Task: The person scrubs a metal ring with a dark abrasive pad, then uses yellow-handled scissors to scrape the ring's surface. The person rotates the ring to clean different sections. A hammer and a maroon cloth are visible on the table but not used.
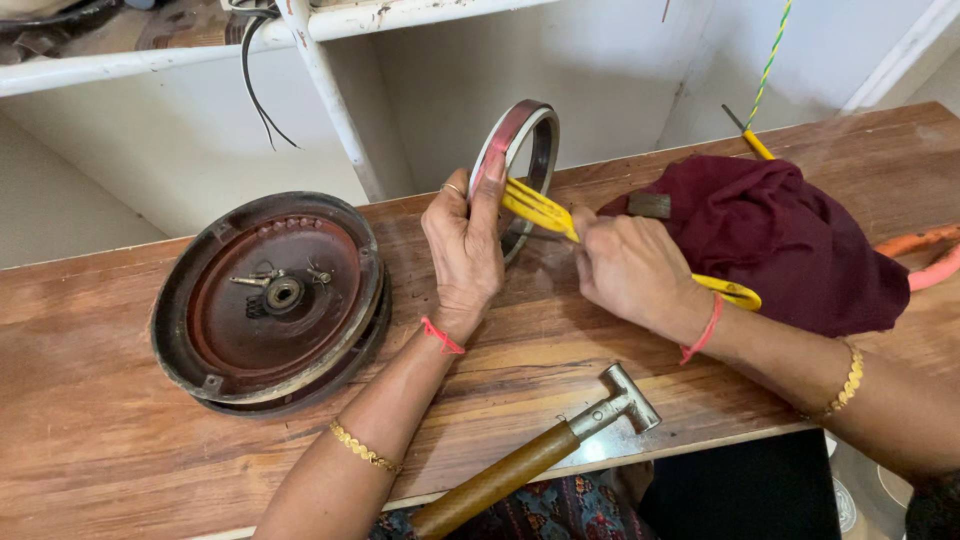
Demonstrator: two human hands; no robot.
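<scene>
My left hand (463,245) holds a metal ring (530,140) upright on its edge on the wooden bench, fingers along its near rim. My right hand (632,270) grips yellow-handled scissors (540,208), whose front end reaches into the ring beside my left fingers; one yellow handle loop sticks out behind my wrist. A round dark-red motor cover (270,295) with a bearing in its centre lies flat to the left of my left hand.
A dark-red cloth (780,235) lies heaped at the right, a small dark block on it. A hammer (545,450) with a wooden handle rests at the bench's front edge. An orange hose (925,250) and a yellow rod lie far right. A white shelf frame stands behind.
</scene>
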